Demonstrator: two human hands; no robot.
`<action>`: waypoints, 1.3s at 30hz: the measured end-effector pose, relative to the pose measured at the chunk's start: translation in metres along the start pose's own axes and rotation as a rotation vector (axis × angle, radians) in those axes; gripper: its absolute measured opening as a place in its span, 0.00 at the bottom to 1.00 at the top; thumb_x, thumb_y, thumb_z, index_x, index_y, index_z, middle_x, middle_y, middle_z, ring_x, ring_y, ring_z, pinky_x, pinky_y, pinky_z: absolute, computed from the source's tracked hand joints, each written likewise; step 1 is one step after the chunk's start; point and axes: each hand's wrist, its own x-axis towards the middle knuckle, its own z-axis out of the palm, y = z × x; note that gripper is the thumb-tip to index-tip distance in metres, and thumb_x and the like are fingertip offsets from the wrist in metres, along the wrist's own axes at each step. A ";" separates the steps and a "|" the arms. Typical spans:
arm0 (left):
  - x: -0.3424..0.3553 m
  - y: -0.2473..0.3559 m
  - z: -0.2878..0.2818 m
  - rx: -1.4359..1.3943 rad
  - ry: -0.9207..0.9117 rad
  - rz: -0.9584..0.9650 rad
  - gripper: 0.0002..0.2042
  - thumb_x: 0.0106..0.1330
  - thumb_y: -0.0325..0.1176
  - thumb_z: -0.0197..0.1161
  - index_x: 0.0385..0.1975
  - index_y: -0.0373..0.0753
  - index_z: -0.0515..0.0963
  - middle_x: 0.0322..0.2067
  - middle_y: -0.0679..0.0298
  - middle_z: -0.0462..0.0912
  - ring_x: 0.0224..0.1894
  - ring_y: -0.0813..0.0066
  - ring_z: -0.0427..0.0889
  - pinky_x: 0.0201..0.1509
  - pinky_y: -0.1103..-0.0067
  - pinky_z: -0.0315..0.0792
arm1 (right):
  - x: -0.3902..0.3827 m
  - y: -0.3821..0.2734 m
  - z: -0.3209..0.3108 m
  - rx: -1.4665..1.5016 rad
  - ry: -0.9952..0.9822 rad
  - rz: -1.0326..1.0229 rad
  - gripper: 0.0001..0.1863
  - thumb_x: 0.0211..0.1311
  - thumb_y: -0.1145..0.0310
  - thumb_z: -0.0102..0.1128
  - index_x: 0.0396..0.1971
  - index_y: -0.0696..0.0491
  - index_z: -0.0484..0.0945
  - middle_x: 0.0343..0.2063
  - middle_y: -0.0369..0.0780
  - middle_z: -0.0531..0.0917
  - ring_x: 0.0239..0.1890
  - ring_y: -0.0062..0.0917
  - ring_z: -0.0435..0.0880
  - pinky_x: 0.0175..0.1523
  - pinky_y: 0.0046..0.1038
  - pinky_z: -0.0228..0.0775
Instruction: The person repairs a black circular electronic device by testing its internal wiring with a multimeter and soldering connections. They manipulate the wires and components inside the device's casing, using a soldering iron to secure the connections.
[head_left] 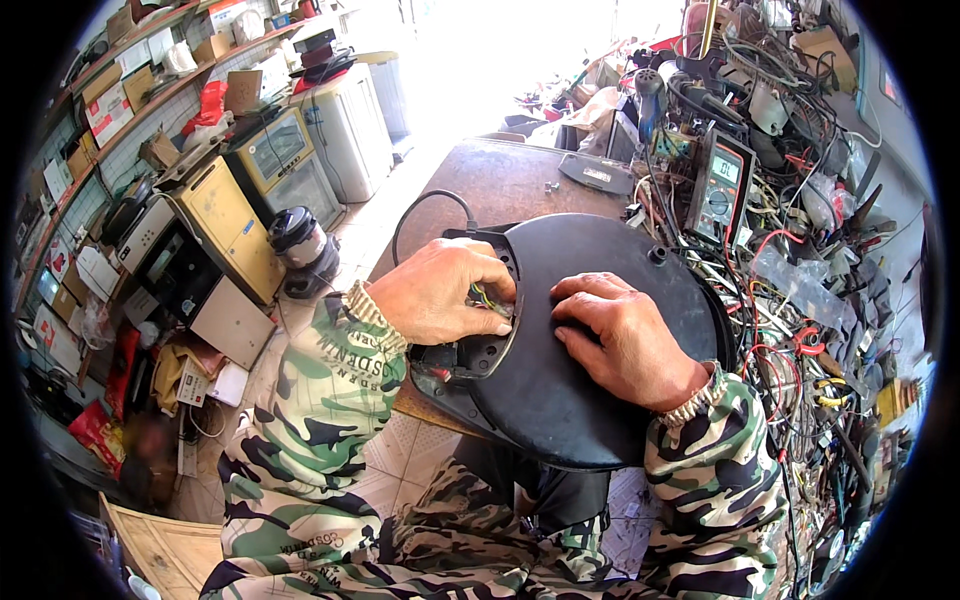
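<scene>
Cluttered workshop, tiled floor, glare blowing out the far end. Brown scuffed desk (485,175); at its near edge, overhanging, sits a black round appliance (545,405), smooth matte disc, plastic-looking. Curved open housing (490,355) on its left, toward desk's left edge. Left hand (445,295) over housing: thumb and forefinger bent, small gap between tips, thin coloured wires (480,294) beside them; can't tell if gripped. Right hand (630,340) lies on disc, fingers loosely curled, nothing visibly grasped, palm hidden. Flat dark case (597,174) near desk's far right corner. Boxy multimeter (722,180) beyond right edge, among tangled cables (790,300), individual pieces hard to separate. Housing interior mostly covered by left hand.
</scene>
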 end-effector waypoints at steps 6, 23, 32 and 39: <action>-0.001 0.003 0.009 -0.020 0.083 -0.010 0.07 0.52 0.29 0.74 0.30 0.35 0.87 0.33 0.56 0.85 0.40 0.60 0.84 0.48 0.69 0.77 | 0.002 0.000 0.000 -0.009 -0.011 0.017 0.09 0.57 0.74 0.67 0.37 0.61 0.84 0.47 0.48 0.85 0.52 0.44 0.83 0.59 0.39 0.76; -0.016 -0.003 -0.002 0.000 0.450 -0.181 0.05 0.53 0.25 0.66 0.28 0.32 0.85 0.29 0.59 0.85 0.32 0.72 0.82 0.40 0.77 0.75 | 0.008 -0.004 -0.004 -0.021 -0.068 0.002 0.12 0.56 0.74 0.67 0.40 0.60 0.83 0.45 0.48 0.85 0.51 0.45 0.82 0.58 0.40 0.75; -0.038 0.009 -0.010 -0.184 0.489 -0.183 0.10 0.57 0.31 0.66 0.31 0.29 0.85 0.28 0.57 0.86 0.28 0.77 0.82 0.30 0.80 0.73 | 0.058 -0.029 -0.003 0.161 -0.065 -0.003 0.16 0.56 0.77 0.64 0.46 0.62 0.82 0.40 0.54 0.84 0.43 0.50 0.85 0.49 0.42 0.77; -0.063 0.018 -0.004 -0.285 0.444 -0.258 0.07 0.61 0.27 0.65 0.33 0.29 0.83 0.33 0.64 0.83 0.36 0.79 0.80 0.45 0.81 0.73 | 0.066 -0.029 0.026 0.459 -0.128 0.032 0.08 0.63 0.80 0.64 0.42 0.60 0.84 0.32 0.41 0.85 0.36 0.24 0.84 0.44 0.26 0.76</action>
